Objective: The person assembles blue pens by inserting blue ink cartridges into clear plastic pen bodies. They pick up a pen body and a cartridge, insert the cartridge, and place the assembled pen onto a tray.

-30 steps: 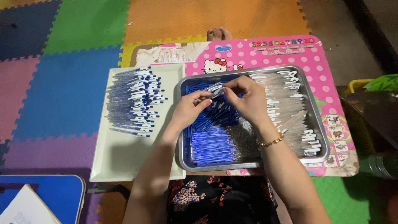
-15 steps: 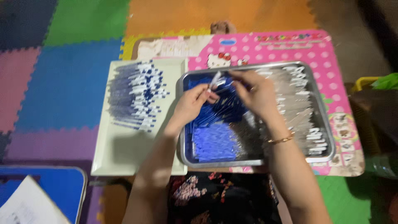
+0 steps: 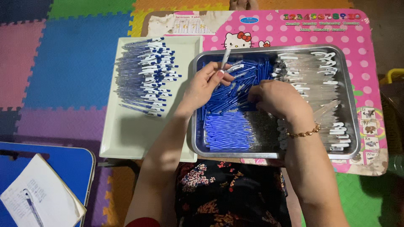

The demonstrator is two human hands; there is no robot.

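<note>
now left hand grips pen barrel; right hand in tray.

A single head-worn camera looks steeply down, close over the pink tabletop (lap at bottom edge).

- Left hand pinches a clear pen barrel above the metal tray.
- Right hand rests on blue pen parts.
- Finished pens lie on the white tray.

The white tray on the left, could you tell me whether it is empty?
No, the white tray holds a pile of assembled pens with blue caps at its far end.
</note>
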